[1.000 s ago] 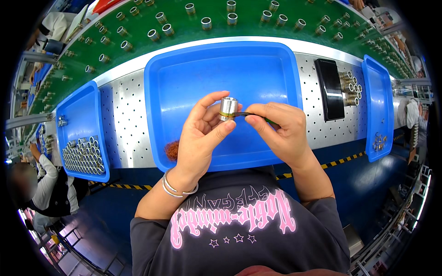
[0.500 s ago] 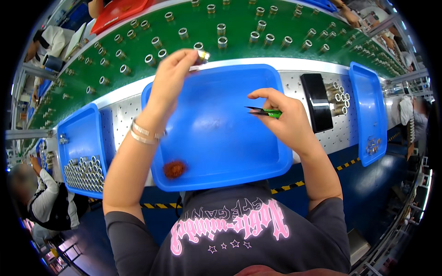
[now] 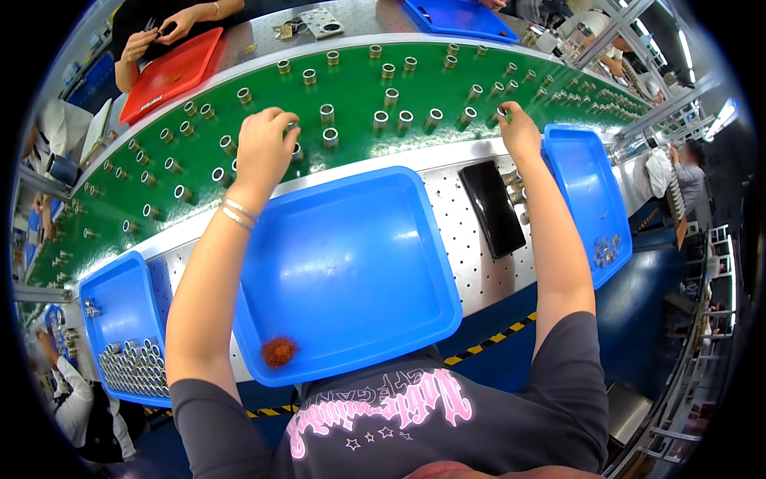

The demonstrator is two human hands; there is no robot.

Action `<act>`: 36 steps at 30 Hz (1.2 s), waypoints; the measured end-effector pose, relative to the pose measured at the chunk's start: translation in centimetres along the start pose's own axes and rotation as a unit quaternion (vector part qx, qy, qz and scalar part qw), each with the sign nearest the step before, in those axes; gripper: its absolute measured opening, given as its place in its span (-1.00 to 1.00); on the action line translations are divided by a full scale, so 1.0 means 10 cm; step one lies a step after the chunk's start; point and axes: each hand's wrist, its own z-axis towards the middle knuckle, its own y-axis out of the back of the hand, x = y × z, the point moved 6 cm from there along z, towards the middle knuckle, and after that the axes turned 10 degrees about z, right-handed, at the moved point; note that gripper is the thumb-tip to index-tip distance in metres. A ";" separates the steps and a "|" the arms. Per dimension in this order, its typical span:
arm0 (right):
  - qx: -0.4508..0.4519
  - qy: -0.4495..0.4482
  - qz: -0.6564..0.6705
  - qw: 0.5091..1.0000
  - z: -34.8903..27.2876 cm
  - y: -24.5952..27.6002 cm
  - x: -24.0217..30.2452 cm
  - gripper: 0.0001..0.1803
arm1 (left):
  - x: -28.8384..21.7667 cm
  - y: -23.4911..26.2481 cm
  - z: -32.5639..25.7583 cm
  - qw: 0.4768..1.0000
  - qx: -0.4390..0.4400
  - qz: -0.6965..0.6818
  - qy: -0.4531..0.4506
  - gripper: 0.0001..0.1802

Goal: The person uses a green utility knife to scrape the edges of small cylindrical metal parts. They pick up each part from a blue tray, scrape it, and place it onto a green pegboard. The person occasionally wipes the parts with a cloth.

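Note:
My left hand (image 3: 265,150) is over the green belt (image 3: 359,97), its fingers curled together. A bit of a metal ring (image 3: 294,125) shows at the fingertips, mostly hidden by them. Just below stands another short metal ring (image 3: 297,152), partly behind the hand. Farther right, my right hand (image 3: 520,132) reaches to the belt's near edge. Its thumb and fingers pinch a metal sleeve (image 3: 503,114). The green-handled thread snips do not show now. Between my arms lies a blue tray (image 3: 351,271) with a clump of reddish-brown fibre (image 3: 279,351) in its near left corner.
Several metal sleeves stand along the belt. A black phone (image 3: 492,209) lies right of the tray, near sleeves partly behind my right forearm. Blue trays stand at left (image 3: 124,299) and right (image 3: 586,184). Across the belt, another person's hands (image 3: 171,30) are above a red tray (image 3: 171,76).
My left hand has moved from the tray's far edge out over the belt. The right hand has gone from above the tray to a sleeve at the right; the snips are out of sight.

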 end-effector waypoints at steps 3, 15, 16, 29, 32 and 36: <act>0.024 -0.023 -0.102 0.994 0.19 -0.09 -0.27 -0.71 | -0.19 0.23 -0.11 0.995 0.068 -0.072 0.020 -0.85; 0.274 0.029 0.481 0.832 -1.33 0.00 1.53 -0.87 | -0.79 0.57 -0.99 0.798 0.227 -0.521 0.199 -0.62; 0.275 0.089 0.482 0.827 -1.52 -0.02 1.65 -0.87 | -0.89 0.61 -1.04 0.792 0.225 -0.531 0.201 -0.57; 0.226 0.394 0.264 0.851 -2.67 0.21 2.80 -0.62 | -0.87 1.02 -1.67 0.701 0.161 -0.622 0.308 -0.52; 0.260 0.376 0.355 0.816 -2.70 0.20 2.76 -0.69 | -0.89 1.01 -1.78 0.599 0.150 -0.691 0.375 -0.48; 0.336 0.196 0.508 0.769 -2.61 0.11 2.48 -0.80 | -0.90 0.98 -1.90 0.511 0.135 -0.738 0.420 -0.49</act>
